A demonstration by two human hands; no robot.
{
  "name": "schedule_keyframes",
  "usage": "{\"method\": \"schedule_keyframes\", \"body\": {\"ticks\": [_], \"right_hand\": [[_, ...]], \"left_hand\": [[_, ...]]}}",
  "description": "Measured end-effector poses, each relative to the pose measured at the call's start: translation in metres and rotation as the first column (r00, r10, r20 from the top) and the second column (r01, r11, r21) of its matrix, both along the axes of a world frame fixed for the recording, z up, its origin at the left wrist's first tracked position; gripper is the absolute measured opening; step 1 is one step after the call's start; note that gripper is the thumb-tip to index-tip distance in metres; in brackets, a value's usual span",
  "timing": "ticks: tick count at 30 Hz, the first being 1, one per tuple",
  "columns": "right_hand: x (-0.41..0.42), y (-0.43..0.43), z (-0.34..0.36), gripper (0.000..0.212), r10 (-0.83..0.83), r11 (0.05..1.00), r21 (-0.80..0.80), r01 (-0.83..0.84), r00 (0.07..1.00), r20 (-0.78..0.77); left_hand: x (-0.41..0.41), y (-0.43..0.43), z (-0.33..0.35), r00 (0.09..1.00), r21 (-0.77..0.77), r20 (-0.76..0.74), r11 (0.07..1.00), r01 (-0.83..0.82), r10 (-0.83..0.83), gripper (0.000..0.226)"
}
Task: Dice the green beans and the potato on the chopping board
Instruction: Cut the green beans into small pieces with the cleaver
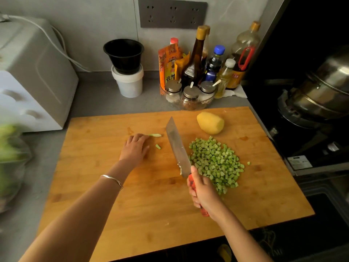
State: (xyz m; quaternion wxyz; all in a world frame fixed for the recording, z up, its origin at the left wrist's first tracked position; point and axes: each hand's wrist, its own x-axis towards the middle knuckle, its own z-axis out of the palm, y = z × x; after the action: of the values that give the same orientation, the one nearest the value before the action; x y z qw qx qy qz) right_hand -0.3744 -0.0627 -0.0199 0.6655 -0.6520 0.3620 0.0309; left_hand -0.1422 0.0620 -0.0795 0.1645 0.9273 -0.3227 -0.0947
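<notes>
The green beans are nearing their end: a broad pile of diced beans (215, 163) is lying at 3 o'clock on the chopping board (151, 205), and only a short bean stub (155, 135) and one loose piece (158, 146) are waiting near 11 o'clock. The left hand (135, 146) is curling its fingers down on that stub, pinning it to the wood. The right hand (203, 191) is gripping the red handle of the knife (176, 146), whose blade is pointing toward 12 o'clock between the stub and the pile.

The potato (210, 122) is sitting whole and peeled at 1 o'clock on the board, so by my judgement roughly half the job is still waiting.

Off the board on the surface, sauce bottles (196, 59) are crowding at 1 o'clock just behind the potato, a steel pot (321, 91) is standing at 2 o'clock, and a bag of greens (9, 157) is slumping at 9 o'clock. The pile is taking up room the potato will likely be needing.
</notes>
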Motion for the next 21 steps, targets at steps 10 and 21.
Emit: {"method": "schedule_keyframes", "body": {"ticks": [10, 21], "right_hand": [[-0.006, -0.012, -0.007, 0.053, -0.086, 0.991, -0.109, 0.076, 0.992, -0.092], [-0.013, -0.034, 0.021, 0.051, -0.168, 0.981, -0.091, 0.173, 0.984, 0.057]], "left_hand": [[-0.034, 0.017, 0.003, 0.985, -0.182, -0.069, 0.969, -0.168, 0.158, 0.028], [-0.096, -0.056, 0.02, 0.981, -0.224, -0.188, 0.975, 0.011, -0.055, 0.022]]}}
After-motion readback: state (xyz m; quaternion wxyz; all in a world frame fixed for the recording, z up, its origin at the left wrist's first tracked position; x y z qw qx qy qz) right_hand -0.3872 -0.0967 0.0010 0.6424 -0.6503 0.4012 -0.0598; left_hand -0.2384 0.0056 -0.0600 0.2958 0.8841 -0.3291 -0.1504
